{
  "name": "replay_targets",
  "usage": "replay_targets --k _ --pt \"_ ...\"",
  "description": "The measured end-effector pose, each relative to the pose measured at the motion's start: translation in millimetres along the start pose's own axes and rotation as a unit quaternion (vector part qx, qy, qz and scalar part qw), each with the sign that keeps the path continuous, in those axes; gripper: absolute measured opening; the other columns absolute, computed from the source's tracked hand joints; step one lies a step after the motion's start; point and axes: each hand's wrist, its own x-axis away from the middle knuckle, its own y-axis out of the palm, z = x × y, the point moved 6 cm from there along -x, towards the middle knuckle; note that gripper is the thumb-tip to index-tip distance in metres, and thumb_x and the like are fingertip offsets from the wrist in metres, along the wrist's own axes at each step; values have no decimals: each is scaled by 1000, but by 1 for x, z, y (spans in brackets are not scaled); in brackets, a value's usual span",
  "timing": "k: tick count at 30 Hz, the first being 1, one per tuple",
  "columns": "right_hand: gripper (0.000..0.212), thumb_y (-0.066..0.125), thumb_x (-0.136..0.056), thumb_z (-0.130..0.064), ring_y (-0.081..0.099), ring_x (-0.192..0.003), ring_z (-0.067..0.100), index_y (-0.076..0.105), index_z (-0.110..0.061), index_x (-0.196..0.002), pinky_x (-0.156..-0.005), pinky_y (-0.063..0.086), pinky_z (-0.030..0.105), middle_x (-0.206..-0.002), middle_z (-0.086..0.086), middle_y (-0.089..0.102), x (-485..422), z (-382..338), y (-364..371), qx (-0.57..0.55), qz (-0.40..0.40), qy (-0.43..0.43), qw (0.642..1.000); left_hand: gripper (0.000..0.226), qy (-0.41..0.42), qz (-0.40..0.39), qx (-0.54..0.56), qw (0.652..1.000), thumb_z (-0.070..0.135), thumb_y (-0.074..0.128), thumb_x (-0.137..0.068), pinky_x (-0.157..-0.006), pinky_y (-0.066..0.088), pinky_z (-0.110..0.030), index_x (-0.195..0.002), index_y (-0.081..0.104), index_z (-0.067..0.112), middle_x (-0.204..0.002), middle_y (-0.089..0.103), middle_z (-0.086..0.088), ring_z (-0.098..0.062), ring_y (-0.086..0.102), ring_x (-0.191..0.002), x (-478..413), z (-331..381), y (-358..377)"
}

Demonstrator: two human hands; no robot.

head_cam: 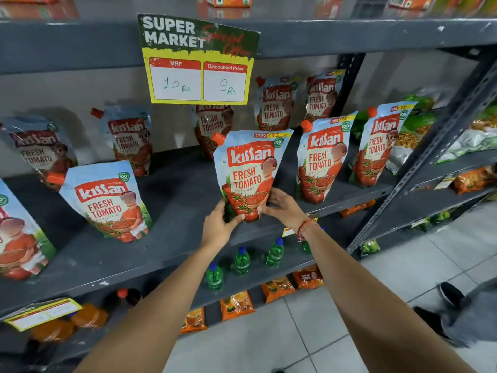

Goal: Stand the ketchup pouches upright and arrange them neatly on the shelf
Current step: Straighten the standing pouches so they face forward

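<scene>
From the head camera we see both hands clamped on the bottom of one ketchup pouch (248,173). Our left hand (219,224) pinches its lower left corner and our right hand (282,205) wraps its lower right corner, so the grip is shut on the pouch from both sides. The pouch stands upright at the front edge of the grey shelf (174,211), long axis vertical, printed face toward us, its orange spout (218,137) up at the top left, above the grip.

Just right of the grip stand two more front-row pouches (322,160), upright with spouts up, the farther one (382,144) leaning a little to the right. Behind and above the grip, three back-row pouches (277,103) lean against the rear wall. Well to the left of the grip, another pouch (107,200) stands tilted, and two more (129,138) rest further back against the wall. A pouch at the far left edge (18,232) is only partly visible.

Above the grip a price sign (199,60) hangs from the upper shelf. Below the grip, the lower shelf holds green bottles (242,261) with blue caps, standing upright.
</scene>
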Motion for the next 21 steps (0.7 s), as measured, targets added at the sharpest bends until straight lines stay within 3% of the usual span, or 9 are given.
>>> replay_targets --k 17,19,21 --pt "65 74 -78 -11 52 -125 25 42 -9 -135 -112 37 46 -133 13 57 7 7 2 -38 17 6 999 72 13 -14 -2 1000 30 70 -80 -106 42 -38 -141 35 13 -137 55 -8 -24 51 -126 10 7 -1" --pt "64 75 -77 -10 54 -123 24 44 -6 -133 -110 40 45 -130 12 58 16 7 4 -67 56 5 996 78 8 -14 -4 1000 31 70 -79 -108 40 -39 -144 30 12 -143 48 -9 -24 46 -130 14 7 -6" --pt "58 76 -77 -13 56 -116 21 50 -5 -128 -103 45 38 -124 9 59 36 4 8 -84 169 3 982 74 -1 4 20 1000 29 67 -82 -108 38 -34 -144 30 10 -145 44 -9 -22 44 -132 23 3 -17"
